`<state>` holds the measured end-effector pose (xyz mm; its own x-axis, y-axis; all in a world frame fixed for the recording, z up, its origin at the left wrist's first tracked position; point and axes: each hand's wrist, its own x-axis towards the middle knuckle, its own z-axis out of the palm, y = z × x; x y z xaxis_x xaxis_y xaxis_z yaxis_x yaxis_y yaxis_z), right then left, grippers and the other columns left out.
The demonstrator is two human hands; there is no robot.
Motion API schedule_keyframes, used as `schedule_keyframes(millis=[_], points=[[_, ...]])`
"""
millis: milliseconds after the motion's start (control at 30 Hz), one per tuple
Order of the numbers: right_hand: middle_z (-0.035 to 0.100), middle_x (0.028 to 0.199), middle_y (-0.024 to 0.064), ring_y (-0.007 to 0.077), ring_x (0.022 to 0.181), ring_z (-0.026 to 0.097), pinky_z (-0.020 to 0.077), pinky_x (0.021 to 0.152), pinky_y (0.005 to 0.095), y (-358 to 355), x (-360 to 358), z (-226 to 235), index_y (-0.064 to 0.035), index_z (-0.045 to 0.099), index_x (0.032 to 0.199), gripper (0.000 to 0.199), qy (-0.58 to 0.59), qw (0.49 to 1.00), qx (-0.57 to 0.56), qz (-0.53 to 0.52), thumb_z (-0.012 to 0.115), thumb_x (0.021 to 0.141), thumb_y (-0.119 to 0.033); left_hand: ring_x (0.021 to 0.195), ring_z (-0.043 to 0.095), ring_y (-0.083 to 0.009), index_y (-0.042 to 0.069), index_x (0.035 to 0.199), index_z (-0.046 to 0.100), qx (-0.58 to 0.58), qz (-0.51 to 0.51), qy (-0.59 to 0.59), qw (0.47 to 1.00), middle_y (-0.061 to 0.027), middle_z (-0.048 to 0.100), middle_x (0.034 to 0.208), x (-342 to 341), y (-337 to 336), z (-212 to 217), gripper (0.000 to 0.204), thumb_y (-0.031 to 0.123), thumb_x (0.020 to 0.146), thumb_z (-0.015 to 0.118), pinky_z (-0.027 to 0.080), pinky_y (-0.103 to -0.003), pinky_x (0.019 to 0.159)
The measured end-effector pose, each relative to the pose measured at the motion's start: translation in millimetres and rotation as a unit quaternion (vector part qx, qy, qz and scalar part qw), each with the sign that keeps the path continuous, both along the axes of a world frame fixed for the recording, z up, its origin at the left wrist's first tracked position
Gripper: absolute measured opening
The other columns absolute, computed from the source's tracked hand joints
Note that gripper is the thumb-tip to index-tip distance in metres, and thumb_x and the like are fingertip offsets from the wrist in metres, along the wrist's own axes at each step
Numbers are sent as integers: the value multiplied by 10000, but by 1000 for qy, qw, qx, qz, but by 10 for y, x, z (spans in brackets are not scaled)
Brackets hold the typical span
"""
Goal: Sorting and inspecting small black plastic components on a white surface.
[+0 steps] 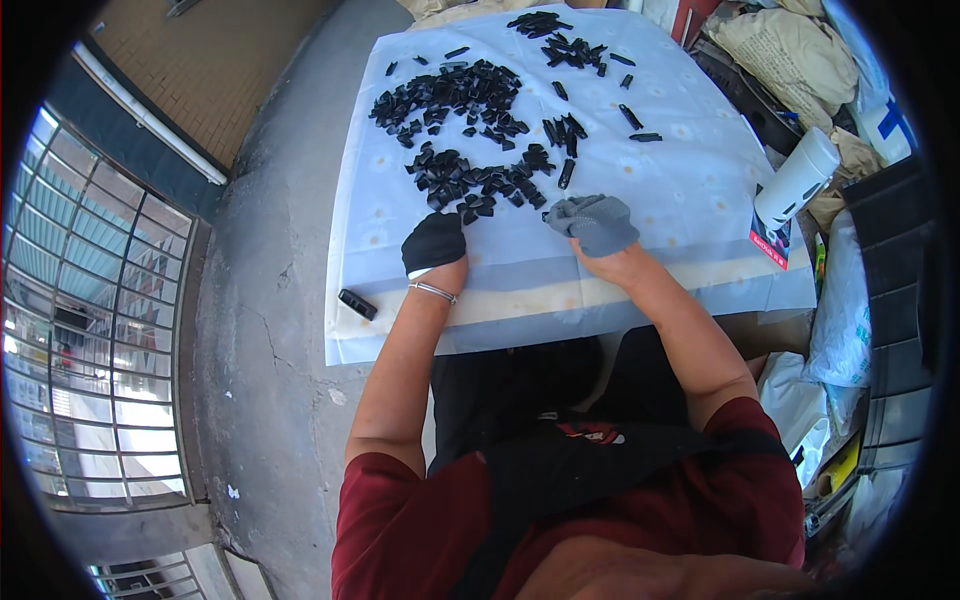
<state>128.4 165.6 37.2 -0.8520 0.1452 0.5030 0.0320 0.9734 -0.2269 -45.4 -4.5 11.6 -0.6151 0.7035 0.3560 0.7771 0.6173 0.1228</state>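
My left hand (434,246), in a black glove, rests on the white tablecloth at the near edge of a pile of small black plastic pieces (450,180). Its fingers are curled, and whatever they hold is hidden. To its right is my right hand (596,226), in a grey knit glove, closed, with the dark end of a small black plastic piece (546,216) showing at its left side. Farther off lies a larger heap of short black pieces (450,95). Longer black pieces (565,132) lie scattered just beyond my right hand.
More long black pieces (572,50) are at the table's far end. A black object (357,304) lies at the near left corner of the tablecloth (690,200). At the right edge are a white cylindrical container (797,178) and a red-and-black card (768,240). Sacks (790,60) crowd the right side.
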Motion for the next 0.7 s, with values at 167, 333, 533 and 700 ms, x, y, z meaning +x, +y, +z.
schedule_keyframes(millis=[167,333,533,700], points=[[604,962,120,295,851,563,445,757,348,-283,217,23,-61,592,1000,212,-37,989,-145,24,550,801,-120,746,591,-303,73,929,598,115,-147,-137,973,-143,610,844,357,-153,138,217,156,747,514,474,-387,675],[597,985,112,284,890,560,433,791,352,-550,358,252,-59,580,1018,260,-75,950,-222,205,605,780,-162,689,589,-209,34,1095,525,85,-254,-440,857,-142,615,862,770,-261,491,379,120,729,578,468,-300,648],[608,907,109,275,842,571,435,758,361,-663,411,294,-60,601,955,249,-40,968,-196,150,651,755,-201,848,547,-152,-5,1142,496,169,-235,-604,743,-86,587,993,857,-347,285,399,236,829,552,441,-270,755],[610,851,104,278,777,579,437,710,373,-711,388,194,-53,605,913,193,20,977,-169,127,634,763,-171,741,526,-148,1,995,580,358,-196,-593,694,-73,599,798,1064,-259,60,363,317,916,417,426,-264,698]])
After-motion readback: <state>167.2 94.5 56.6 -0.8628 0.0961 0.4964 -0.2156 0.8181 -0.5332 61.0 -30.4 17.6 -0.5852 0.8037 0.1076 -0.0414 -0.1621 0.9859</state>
